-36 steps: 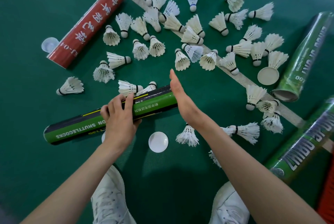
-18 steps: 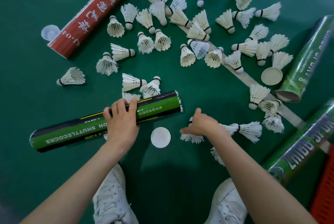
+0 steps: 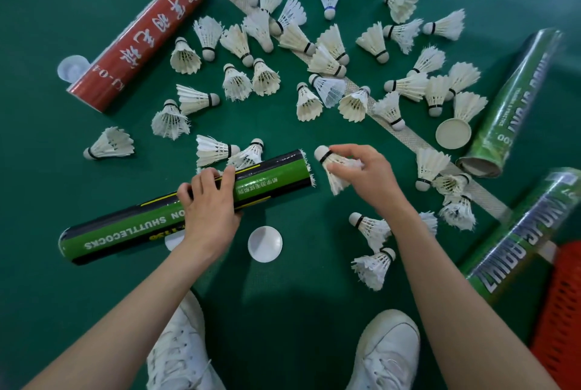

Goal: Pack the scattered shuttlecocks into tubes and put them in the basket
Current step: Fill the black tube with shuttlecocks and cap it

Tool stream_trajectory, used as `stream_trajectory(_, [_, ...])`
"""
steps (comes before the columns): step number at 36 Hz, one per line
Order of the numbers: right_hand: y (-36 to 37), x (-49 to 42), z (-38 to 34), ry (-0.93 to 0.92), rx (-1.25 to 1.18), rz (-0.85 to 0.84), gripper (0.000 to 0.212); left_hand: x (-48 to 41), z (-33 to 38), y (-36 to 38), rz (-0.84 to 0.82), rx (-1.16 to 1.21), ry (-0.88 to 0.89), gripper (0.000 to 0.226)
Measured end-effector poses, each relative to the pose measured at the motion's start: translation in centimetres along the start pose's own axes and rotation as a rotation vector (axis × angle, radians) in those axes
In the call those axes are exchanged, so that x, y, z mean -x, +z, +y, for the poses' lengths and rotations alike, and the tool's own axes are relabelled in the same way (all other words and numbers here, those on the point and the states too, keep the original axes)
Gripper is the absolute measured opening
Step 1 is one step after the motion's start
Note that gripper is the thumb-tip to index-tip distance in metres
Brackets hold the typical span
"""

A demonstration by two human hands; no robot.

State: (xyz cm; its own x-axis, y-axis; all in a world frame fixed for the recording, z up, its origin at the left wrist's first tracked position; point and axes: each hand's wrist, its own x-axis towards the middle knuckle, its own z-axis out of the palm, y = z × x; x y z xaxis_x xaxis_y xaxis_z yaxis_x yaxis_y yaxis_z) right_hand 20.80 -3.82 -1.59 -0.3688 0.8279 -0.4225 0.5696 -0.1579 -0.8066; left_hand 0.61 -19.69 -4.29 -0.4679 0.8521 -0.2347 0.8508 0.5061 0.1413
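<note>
Left hand (image 3: pixel 209 201) curled over the green shuttlecock tube (image 3: pixel 141 226), steadying it sideways so its open end, feathers seemingly poking out, faces the right hand (image 3: pixel 367 176), which pinches a white shuttlecock (image 3: pixel 334 166) cork-first just beside that mouth

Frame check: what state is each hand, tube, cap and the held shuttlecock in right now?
left hand: grips the green-black tube.
green-black tube: horizontal, right end open, feathers showing at the rim.
right hand: pinches a shuttlecock.
shuttlecock: off the floor, cork nearest the tube's open end.
white cap: loose on the floor.
red tube: lying on the floor.
</note>
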Motion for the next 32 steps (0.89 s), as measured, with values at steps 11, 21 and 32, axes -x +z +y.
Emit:
stream_trajectory(11, [-1.2, 0.4, -2.3, -0.211, -0.162, -0.046, 0.03, -0.7, 1.4, -1.5, 0.058, 0.03, 0.101, 0.082])
stream_trajectory(21, [-1.5, -0.2, -2.6, -0.224, -0.177, -0.079, 0.023, -1.3, 1.8, -2.8, 0.024, 0.018, 0.16, 0.083])
stream_trajectory(32, [2.8, -0.3, -4.7, -0.11, -0.344, -0.214, 0.055, -1.4, 2.8, -2.5, 0.064, 0.039, 0.11, 0.084])
